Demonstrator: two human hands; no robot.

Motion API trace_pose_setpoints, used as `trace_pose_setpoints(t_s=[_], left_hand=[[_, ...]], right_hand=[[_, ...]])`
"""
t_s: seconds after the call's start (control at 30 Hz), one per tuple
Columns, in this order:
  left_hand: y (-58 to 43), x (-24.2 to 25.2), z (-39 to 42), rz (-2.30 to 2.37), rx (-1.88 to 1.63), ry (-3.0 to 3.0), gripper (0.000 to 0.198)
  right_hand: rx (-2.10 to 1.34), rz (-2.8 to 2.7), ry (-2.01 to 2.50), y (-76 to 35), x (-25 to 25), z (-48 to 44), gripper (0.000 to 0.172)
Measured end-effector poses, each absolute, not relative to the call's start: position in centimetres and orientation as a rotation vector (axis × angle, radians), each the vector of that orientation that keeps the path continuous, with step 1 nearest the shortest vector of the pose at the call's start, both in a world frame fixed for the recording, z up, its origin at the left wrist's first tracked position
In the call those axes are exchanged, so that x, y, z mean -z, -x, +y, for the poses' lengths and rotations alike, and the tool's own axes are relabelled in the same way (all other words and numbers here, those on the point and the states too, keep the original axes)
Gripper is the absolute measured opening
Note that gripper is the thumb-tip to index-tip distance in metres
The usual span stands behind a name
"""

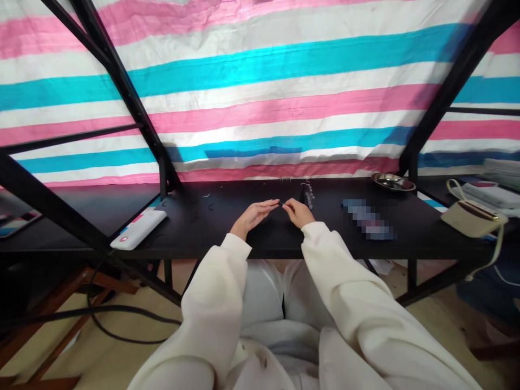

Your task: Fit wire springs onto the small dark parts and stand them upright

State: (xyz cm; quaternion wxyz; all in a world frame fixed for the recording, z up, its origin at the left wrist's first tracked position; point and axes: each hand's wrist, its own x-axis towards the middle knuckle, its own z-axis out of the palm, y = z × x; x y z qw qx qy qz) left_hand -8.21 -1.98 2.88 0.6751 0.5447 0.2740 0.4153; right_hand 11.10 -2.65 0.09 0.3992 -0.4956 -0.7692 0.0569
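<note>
Over the middle of the black table, my two hands meet at the fingertips. My left hand has its fingers stretched together and the thumb pressed to them, closed on something too small to make out. Opposite it, my right hand is closed in a pinch. A tiny dark thing shows between the fingertips; its kind is unclear. Just behind my right hand lies a strand of small clear beads. Scraps of pale thread and dark curled bits lie to the left.
On the left is a white rectangular device. A shiny metal dish stands at the back right, behind a blurred-out bluish item. A beige pouch with a strap sits far right. Black frame posts rise before a striped sheet.
</note>
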Motion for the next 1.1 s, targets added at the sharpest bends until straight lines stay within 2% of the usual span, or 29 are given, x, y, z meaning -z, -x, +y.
trace_pose_setpoints(t_s=[0.53,0.8,1.1], left_hand=[[8.4,-2.1,-1.1,0.662,-1.006,-1.171,0.03],[8.5,-1.4,-0.4,0.891,-1.202,-1.167,0.035],[8.2,-1.3,-0.4,0.957,-1.342,-1.24,0.036]], right_hand=[[-0.117,-1.917,1.207,-10.9,-0.5,-3.2,0.022],[-0.123,-1.902,1.217,-11.2,-0.2,-3.0,0.019],[-0.152,-1.953,1.16,-10.9,-0.3,-3.2,0.024]])
